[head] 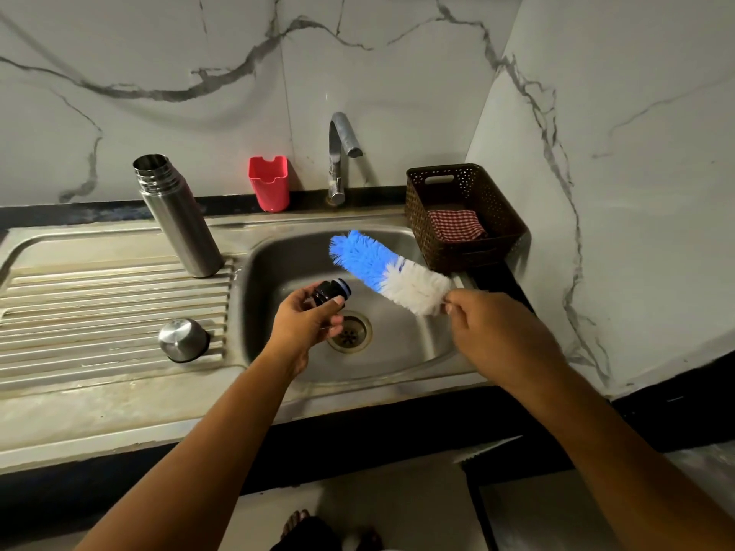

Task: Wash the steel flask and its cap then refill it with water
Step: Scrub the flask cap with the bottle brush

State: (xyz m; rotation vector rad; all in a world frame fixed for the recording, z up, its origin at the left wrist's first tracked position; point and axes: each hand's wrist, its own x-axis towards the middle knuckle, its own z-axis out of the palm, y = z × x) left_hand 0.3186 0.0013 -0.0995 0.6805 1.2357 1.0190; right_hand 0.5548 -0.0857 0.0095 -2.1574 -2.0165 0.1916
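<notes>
hands over sink basin [401, 363], centre of frame. left hand [308, 318]: fingers [332, 326] and thumb curled round black inner cap [329, 292], pale ringed end of cap turned toward right of frame, cap held just above drain [350, 332]. right hand [495, 332]: fingers curled, tips pinching bottle brush [391, 272] at base of white bristles; blue bristle end pointing to upper left, near inner cap but apart from it; brush handle hidden by hand. steel flask [177, 216] upright and uncapped at back of ribbed draining board [99, 296], left of basin, mouth open. domed steel outer cap [183, 339] dome up on ribs at lower right of draining board, well apart from flask. tap [340, 153] behind basin, spout reaching over it. red plastic holder [269, 182] against wall, just left of tap. brown perforated basket [473, 252] at right rear corner of basin, red checked cloth [455, 224] folded inside. pale bench [119, 423] edge along lower left of frame. veined marble wall [397, 73] across upper frame.
</notes>
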